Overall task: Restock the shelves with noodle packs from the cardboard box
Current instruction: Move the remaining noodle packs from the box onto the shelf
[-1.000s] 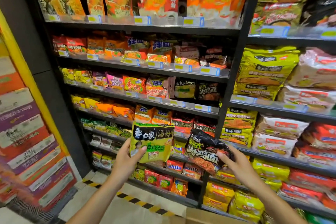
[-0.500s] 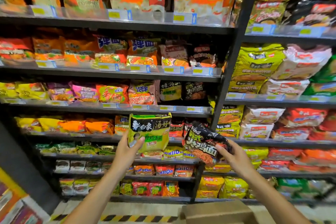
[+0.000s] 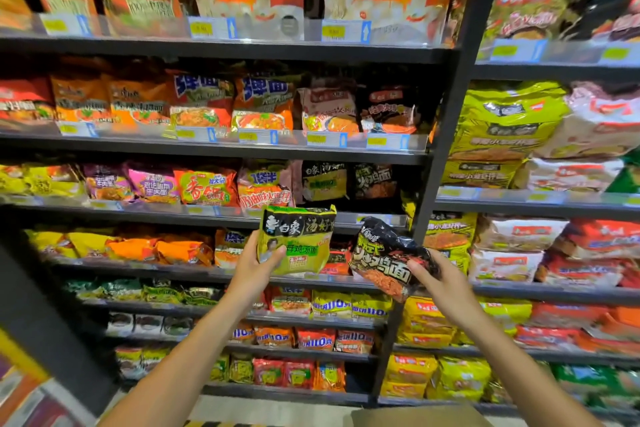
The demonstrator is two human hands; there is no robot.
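My left hand (image 3: 254, 265) grips a green-yellow noodle pack (image 3: 300, 238) by its lower left corner and holds it upright in front of the shelves. A black noodle pack (image 3: 382, 258) with orange print sits tilted in my right hand (image 3: 438, 276), held at its right edge. Both packs hover just below the third shelf (image 3: 221, 210), where matching green-yellow packs (image 3: 323, 182) and black packs (image 3: 374, 180) stand at the right end. The cardboard box (image 3: 415, 417) shows only as a brown edge at the bottom of the view.
Dark metal shelving full of noodle packs fills the view, split by an upright post (image 3: 446, 149). Larger multi-packs (image 3: 502, 128) fill the right bay. Stacked cartons (image 3: 24, 399) stand at the lower left. Yellow-black floor tape (image 3: 214, 423) runs along the shelf base.
The view has moved closer and swung right along the shelves. Both hands have risen slightly with their packs, toward the third shelf's right end.
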